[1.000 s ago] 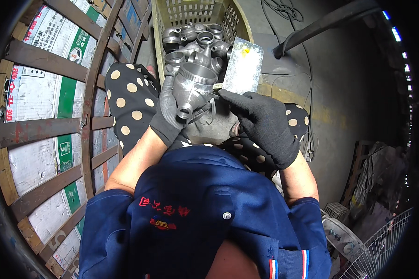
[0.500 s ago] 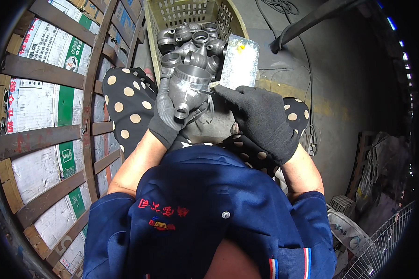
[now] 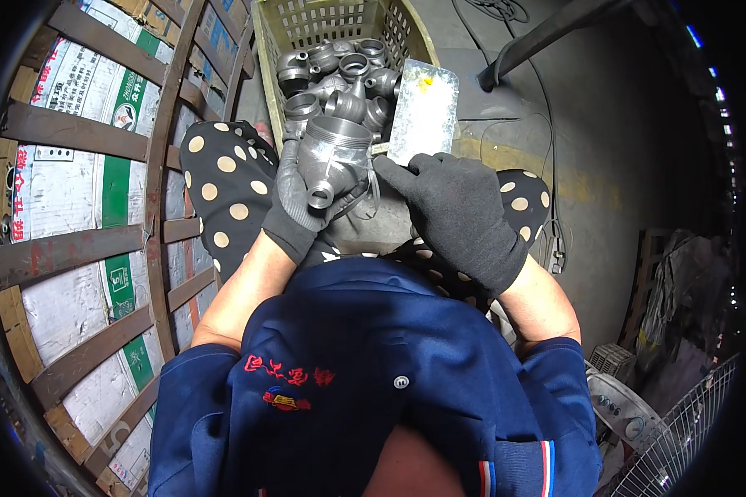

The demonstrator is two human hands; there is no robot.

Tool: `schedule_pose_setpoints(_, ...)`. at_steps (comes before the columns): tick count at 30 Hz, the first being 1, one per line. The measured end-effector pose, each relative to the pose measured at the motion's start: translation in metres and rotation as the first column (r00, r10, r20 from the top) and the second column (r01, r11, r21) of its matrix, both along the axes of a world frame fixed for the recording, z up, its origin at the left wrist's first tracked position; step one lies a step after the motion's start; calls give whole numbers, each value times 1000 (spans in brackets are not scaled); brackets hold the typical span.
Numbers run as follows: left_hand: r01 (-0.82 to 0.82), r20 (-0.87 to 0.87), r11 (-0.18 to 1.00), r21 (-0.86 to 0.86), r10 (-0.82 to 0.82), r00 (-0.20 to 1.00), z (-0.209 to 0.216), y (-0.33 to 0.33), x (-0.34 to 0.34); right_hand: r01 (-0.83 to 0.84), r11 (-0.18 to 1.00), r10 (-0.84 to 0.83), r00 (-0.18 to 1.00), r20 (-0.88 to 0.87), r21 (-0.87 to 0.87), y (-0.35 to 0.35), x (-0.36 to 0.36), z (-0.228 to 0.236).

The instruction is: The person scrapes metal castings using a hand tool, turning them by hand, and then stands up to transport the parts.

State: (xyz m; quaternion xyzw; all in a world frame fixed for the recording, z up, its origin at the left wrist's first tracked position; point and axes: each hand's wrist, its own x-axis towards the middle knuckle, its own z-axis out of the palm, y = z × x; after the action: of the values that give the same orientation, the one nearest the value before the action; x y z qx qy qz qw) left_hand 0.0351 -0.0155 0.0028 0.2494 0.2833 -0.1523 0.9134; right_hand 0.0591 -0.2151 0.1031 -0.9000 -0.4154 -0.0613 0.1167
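While our left hand (image 3: pixel 294 207) keeps much the same grip, our right hand (image 3: pixel 464 211) has edged inward over the last second, so that its forefinger now sits right at the near side of the metal fitting (image 3: pixel 336 153). We cannot tell whether the two touch. The fitting rests in our left hand, fingers wrapped beneath and around it, its wide threaded mouth up and its small outlet towards us. Our right fingers are curled with the forefinger reaching out; the sliver seen at its tip half a second ago hardly shows, so we cannot tell what they pinch. A thin loop (image 3: pixel 377 197) hangs between our hands. We judge the work remains on that side of the fitting, with the pale plate (image 3: pixel 423 112) and the crate (image 3: pixel 265 70) of similar fittings (image 3: pixel 346 105) beyond our hands
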Motion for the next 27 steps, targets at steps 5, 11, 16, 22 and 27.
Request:
schedule_pose_setpoints(5, 10, 30, 997, -71, -8, 1000, -1, 2, 0, -8, 996, -2, 994, -111, -87, -1, -1, 3)
schedule_pose_setpoints(11, 15, -35, 993, -118, -19, 999, -5, 6, 0, -33, 994, 26, 997, -71, -108, -3, -1, 1)
schedule_pose_setpoints(16, 37, 3, 994, -104, -37, 999, -19, 10, 1, -9, 981, 80, 929, -362, 195, -11, 18, -11)
schedule_pose_setpoints(22, 39, 13, 986, -161, -37, 999, -11, 6, 1, 71, 971, 20, 927, -375, 227, -16, 16, -7)
schedule_pose_setpoints(27, 61, 31, 990, -131, -57, 998, -17, 8, 1, 75, 994, -39, 915, -401, 74, -13, 12, 1)
